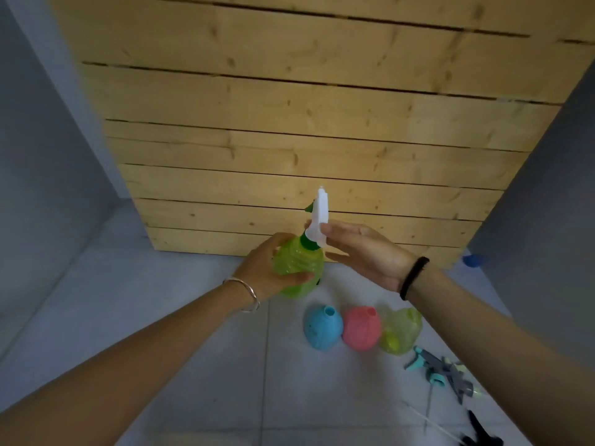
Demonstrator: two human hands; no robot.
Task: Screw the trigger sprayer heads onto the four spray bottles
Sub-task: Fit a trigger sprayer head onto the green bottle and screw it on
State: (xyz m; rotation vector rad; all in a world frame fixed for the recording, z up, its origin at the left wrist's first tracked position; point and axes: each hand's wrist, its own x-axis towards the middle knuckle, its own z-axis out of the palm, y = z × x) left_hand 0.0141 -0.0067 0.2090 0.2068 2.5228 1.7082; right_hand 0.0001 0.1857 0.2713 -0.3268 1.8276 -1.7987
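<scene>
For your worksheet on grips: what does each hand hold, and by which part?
Left hand holds the green bottle by its body. Right hand pinches the white sprayer head on its neck, near the head's lower end.

Green bottle (297, 267): translucent plastic, ribbed, slight gloss. Its sprayer head (318, 220): opaque white plastic, smooth, with a darker green plastic collar. Blue bottle (323, 328) and pink bottle (361, 328): opaque plastic, smooth, near matt. Yellow-green bottle (399, 329): translucent plastic, glossy. Loose sprayer heads (441, 370): grey and teal plastic, matt. Floor (193, 349): pale grey tiles, smooth, low sheen, thin grout lines. Plank panel (306, 123): bare light wood, knotty, unfinished-looking, matt. Left wrist bangle (244, 292): polished metal. Right wrist band (413, 278): black, matt, cloth-like.
</scene>
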